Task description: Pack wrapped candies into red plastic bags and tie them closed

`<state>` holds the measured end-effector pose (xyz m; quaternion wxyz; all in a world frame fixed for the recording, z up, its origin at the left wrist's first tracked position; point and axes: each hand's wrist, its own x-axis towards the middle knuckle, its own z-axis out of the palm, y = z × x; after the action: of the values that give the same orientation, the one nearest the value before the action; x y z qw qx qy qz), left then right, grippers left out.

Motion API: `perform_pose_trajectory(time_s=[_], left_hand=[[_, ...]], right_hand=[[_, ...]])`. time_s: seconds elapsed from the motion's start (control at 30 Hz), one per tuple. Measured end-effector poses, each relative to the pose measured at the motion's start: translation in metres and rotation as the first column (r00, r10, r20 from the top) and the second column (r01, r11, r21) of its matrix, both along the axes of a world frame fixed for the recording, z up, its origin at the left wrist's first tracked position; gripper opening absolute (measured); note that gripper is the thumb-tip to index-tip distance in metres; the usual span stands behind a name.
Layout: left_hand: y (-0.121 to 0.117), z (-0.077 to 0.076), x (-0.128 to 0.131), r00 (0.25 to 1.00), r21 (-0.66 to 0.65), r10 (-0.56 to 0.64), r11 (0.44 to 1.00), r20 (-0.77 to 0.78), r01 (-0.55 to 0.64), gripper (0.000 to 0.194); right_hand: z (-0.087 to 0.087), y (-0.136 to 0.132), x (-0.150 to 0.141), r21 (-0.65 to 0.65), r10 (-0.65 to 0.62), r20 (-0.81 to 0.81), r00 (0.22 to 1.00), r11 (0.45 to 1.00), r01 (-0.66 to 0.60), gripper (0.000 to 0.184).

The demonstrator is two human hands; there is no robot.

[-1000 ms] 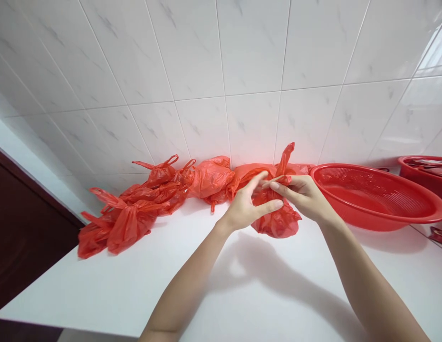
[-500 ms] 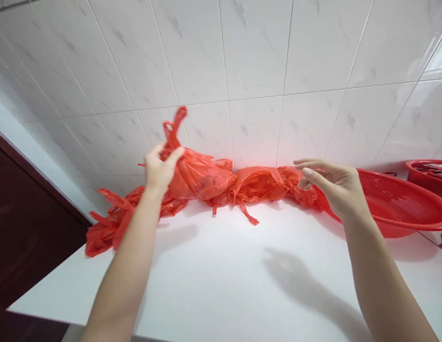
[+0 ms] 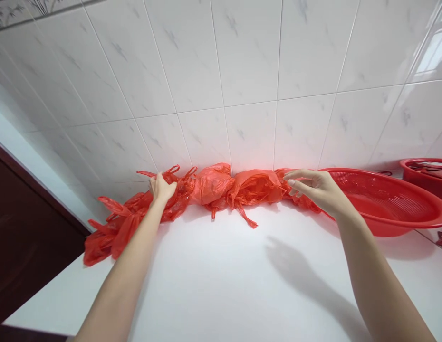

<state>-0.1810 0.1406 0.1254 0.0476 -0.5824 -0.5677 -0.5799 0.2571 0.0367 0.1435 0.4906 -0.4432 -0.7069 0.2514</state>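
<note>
A row of crumpled red plastic bags (image 3: 256,187) lies on the white countertop along the tiled wall. My left hand (image 3: 162,187) is at the left part of the row, its thumb and fingers closed about a red plastic bag (image 3: 180,197) whose loop handles stick up beside it. The fingertips are partly hidden by the bag. To the right, my right hand (image 3: 315,187) hovers in the air with fingers loosely bent and apart, holding nothing. Behind it are the right end of the row and the rim of a red colander (image 3: 388,223).
Another red container (image 3: 426,178) with things in it stands at the far right. More red bags (image 3: 114,228) are bunched at the counter's left end. The white countertop (image 3: 214,275) stretches in front, and a dark red door or panel (image 3: 24,237) is at the left.
My left hand has lowered the red plastic bag from above the row down onto it. My right hand has shifted slightly left in view, and the view has tilted a little.
</note>
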Motion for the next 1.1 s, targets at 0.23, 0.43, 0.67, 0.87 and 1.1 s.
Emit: perform_pose_trajectory(time_s=[0.23, 0.43, 0.67, 0.87, 1.1], left_hand=[[0.005, -0.023, 0.126, 0.879, -0.230, -0.413, 0.904, -0.240, 0.361, 0.022], [0.028, -0.065, 0.212, 0.829, -0.616, -0.543, 0.701, -0.136, 0.359, 0.034], [0.055, -0.068, 0.222, 0.930, -0.600, -0.368, 0.741, 0.011, 0.301, 0.040], [0.051, -0.045, 0.221, 0.895, -0.479, -0.373, 0.756, 0.244, 0.446, 0.007], [0.014, -0.022, 0.203, 0.721, -0.321, -0.456, 0.678, 0.522, 0.661, 0.017]], right_hand=[[-0.003, 0.003, -0.003, -0.038, 0.014, 0.092, 0.996, 0.999, -0.011, 0.029], [-0.005, 0.005, -0.004, -0.029, 0.024, 0.224, 0.974, 0.999, -0.018, 0.031], [-0.009, 0.010, 0.000, -0.047, 0.060, 0.396, 0.916, 0.998, -0.045, 0.034], [-0.022, 0.024, -0.002, -0.159, 0.126, 0.531, 0.838, 0.986, -0.048, 0.041], [-0.032, 0.034, -0.011, -0.229, 0.084, 0.513, 0.854, 0.973, 0.041, 0.058]])
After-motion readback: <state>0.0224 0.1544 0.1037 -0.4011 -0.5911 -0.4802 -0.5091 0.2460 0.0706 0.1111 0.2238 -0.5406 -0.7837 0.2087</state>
